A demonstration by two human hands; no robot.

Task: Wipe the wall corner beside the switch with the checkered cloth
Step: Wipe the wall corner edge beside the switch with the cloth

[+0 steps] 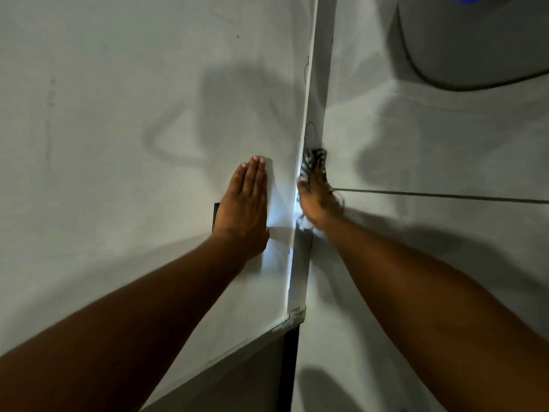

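Observation:
The wall corner [309,114] runs as a pale vertical edge through the middle of the view. My right hand [319,200] presses the black-and-white checkered cloth [310,162] flat into the recess just right of that edge; cloth shows above my fingertips and a bit below my palm. My left hand [246,209] lies flat on the left wall, fingers together, holding nothing. A dark switch plate [216,214] peeks out from behind its left side, mostly hidden.
A thin dark cable [445,196] runs right from my right hand along the right wall. A large white rounded appliance [475,40] hangs at top right. Below, the left wall ends at a ledge [285,324] with a dark gap underneath.

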